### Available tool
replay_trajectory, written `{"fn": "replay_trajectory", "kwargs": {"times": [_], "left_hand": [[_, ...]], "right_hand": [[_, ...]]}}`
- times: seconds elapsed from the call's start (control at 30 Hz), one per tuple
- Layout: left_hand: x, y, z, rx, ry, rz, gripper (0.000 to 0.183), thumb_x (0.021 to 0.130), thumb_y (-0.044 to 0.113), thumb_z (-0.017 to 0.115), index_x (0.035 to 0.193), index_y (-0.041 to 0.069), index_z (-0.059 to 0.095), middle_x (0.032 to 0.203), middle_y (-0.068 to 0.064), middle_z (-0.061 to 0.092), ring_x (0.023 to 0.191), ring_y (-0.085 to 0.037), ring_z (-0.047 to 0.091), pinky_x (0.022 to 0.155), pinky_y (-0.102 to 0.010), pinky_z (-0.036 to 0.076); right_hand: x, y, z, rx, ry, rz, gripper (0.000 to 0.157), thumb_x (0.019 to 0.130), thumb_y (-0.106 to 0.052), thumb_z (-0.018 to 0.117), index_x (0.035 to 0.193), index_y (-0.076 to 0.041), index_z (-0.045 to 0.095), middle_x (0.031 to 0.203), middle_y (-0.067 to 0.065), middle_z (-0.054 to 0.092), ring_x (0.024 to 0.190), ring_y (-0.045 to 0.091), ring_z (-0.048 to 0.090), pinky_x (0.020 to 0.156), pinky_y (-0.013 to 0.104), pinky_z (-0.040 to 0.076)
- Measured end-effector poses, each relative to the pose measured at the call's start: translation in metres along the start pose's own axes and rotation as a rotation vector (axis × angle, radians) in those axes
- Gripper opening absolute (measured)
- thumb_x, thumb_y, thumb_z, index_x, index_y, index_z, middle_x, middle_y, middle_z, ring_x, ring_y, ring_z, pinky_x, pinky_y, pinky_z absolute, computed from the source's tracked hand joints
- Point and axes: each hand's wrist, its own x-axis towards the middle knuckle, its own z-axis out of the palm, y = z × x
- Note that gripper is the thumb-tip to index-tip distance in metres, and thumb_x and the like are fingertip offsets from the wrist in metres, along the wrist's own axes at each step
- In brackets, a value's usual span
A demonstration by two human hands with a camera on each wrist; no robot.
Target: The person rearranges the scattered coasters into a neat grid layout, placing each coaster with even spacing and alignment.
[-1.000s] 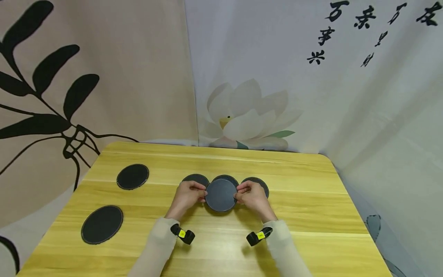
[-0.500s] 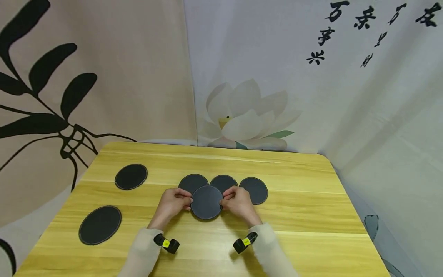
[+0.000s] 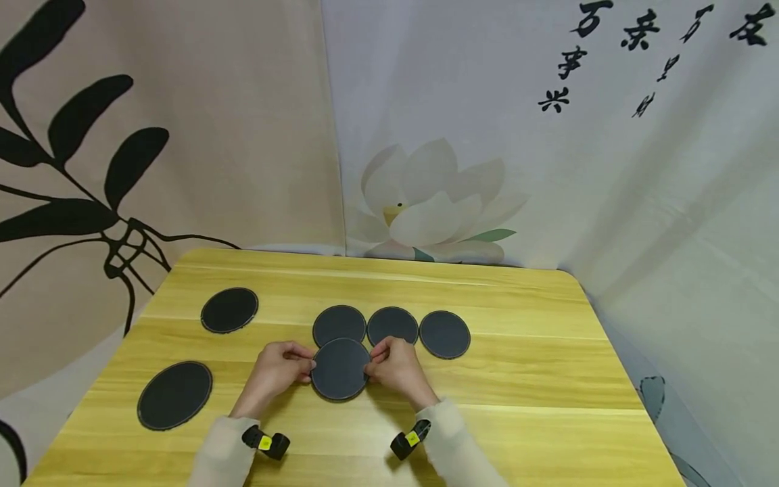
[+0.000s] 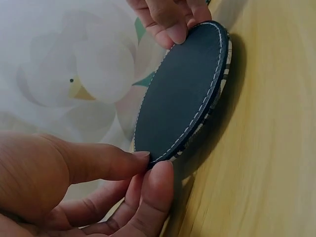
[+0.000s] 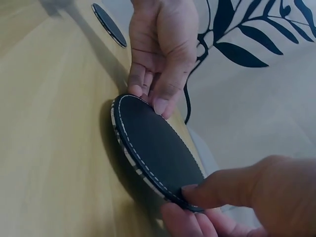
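Observation:
A round black coaster (image 3: 341,369) with pale stitching along its rim is held between both hands. The left hand (image 3: 276,372) pinches its left edge, thumb on the top face and fingers under it, as the left wrist view shows. On the opposite edge the right hand (image 3: 398,372) pinches in the same way. The side of the coaster (image 4: 185,94) shows a patterned underside edge, and a shadow falls on the wood below it. Behind it, three similar coasters form a row: the left one (image 3: 338,320), the middle one (image 3: 392,322) and the right one (image 3: 445,335).
Two more black discs lie on the left of the wooden table (image 3: 517,372): one farther back (image 3: 229,310), one nearer (image 3: 175,396). Printed curtains (image 3: 255,135) hang behind the table's far edge. Each wrist wears a small black camera.
Both hands have carried the coaster left and toward the person, from over the middle coaster of the row to in front of the left one. The row's coasters are now less covered.

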Motion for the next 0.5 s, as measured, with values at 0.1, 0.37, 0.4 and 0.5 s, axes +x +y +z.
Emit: {"fn": "replay_trajectory", "kwargs": {"times": [0.1, 0.37, 0.4, 0.5], "left_hand": [[-0.004, -0.001, -0.006, 0.025, -0.007, -0.005, 0.014, 0.093, -0.003, 0.066, 0.105, -0.010, 0.068, 0.093, -0.018, 0.071, 0.070, -0.020, 0.069, 0.066, -0.033, 0.063], [-0.009, -0.003, -0.014, 0.107, 0.003, -0.032, 0.010, 0.092, -0.003, 0.066, 0.101, -0.009, 0.068, 0.088, -0.016, 0.070, 0.068, -0.020, 0.067, 0.063, -0.033, 0.062], [-0.010, -0.003, -0.014, 0.117, 0.003, -0.032, 0.010, 0.092, -0.003, 0.066, 0.101, -0.008, 0.068, 0.087, -0.016, 0.069, 0.067, -0.020, 0.067, 0.062, -0.033, 0.062], [-0.011, -0.003, -0.014, 0.145, 0.008, -0.036, 0.009, 0.091, -0.003, 0.067, 0.099, -0.008, 0.069, 0.085, -0.015, 0.069, 0.065, -0.020, 0.066, 0.061, -0.033, 0.061]], "right_hand": [[-0.002, -0.002, 0.006, -0.030, -0.007, -0.014, 0.022, 0.079, 0.002, 0.081, 0.095, 0.002, 0.065, 0.082, 0.008, 0.065, 0.063, 0.013, 0.068, 0.059, 0.026, 0.062], [-0.008, -0.002, 0.018, -0.106, -0.021, -0.034, 0.019, 0.078, 0.001, 0.083, 0.089, 0.001, 0.067, 0.075, 0.003, 0.066, 0.059, 0.011, 0.065, 0.057, 0.023, 0.057], [-0.008, -0.002, 0.018, -0.109, -0.025, -0.034, 0.019, 0.077, 0.001, 0.082, 0.088, 0.001, 0.067, 0.074, 0.003, 0.066, 0.059, 0.011, 0.065, 0.056, 0.023, 0.057], [-0.009, -0.002, 0.020, -0.143, -0.030, -0.046, 0.017, 0.076, 0.002, 0.082, 0.087, 0.000, 0.069, 0.071, 0.002, 0.068, 0.060, 0.009, 0.064, 0.057, 0.022, 0.055]]}}
